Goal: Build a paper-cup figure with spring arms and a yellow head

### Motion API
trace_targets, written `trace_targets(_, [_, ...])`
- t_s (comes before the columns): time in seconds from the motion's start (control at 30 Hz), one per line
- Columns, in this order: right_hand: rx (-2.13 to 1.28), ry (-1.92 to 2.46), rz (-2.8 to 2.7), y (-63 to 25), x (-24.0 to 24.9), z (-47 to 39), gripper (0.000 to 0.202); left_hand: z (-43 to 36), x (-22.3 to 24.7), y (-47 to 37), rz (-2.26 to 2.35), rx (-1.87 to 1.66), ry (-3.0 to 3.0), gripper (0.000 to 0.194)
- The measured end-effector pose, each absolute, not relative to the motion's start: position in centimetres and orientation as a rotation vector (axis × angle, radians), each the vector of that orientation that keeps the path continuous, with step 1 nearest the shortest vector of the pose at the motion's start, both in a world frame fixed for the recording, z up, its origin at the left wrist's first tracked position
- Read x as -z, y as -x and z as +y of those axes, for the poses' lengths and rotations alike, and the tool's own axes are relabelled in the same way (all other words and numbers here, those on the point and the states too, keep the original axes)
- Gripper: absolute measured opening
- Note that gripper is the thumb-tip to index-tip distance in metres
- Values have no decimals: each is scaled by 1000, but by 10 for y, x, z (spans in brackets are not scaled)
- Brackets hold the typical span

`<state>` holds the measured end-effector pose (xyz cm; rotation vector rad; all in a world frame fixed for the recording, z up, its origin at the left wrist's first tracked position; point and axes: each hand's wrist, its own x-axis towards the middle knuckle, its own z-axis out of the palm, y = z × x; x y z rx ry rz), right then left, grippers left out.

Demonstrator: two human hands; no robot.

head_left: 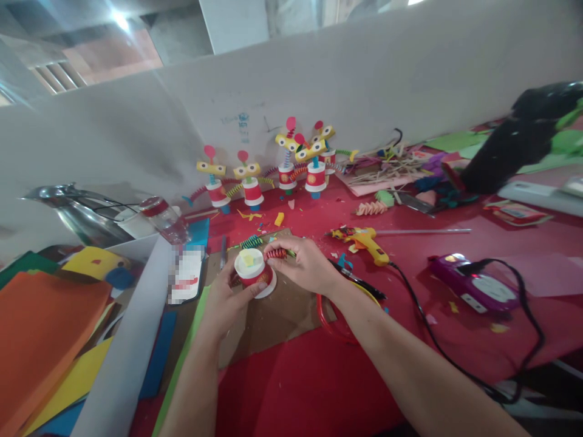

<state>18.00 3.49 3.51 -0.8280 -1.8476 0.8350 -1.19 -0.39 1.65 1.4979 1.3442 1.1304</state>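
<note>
My left hand (231, 297) is wrapped round a red and white paper cup (255, 280), its white end facing up with a pale yellow-green patch on it. Between the fingertips of my right hand (306, 261) is a red, dark-striped folded paper spring (276, 254), its end against the cup's right side. Some green shows at the spring's far end, partly hidden by my fingers. Behind the cup, a green and blue paper spring (251, 242) sticks out. Both hands are over a brown board (273, 328).
Several cup figures (253, 192) with paper-spring arms stand along the grey partition. To the right are a yellow glue gun (371, 244), a purple power strip (473, 285) and a roll of red tape (324, 321). A white-walled box (132, 334) with coloured sheets and a phone (186, 274) lie left.
</note>
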Motion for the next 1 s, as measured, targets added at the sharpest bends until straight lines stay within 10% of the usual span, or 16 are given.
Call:
trace_targets(0.33, [-842, 823, -1848, -181, -36, 34, 13, -4, -16, 12, 1347, -1132, -1505, 59])
trace_targets(0.67, [-913, 814, -1969, -208, -40, 41, 68, -4, -17, 11, 1355, -1123, -1473, 63])
trace_targets(1.0, [-861, 899, -1923, -204, -46, 38, 24, -4, -17, 11, 1349, -1128, -1530, 59])
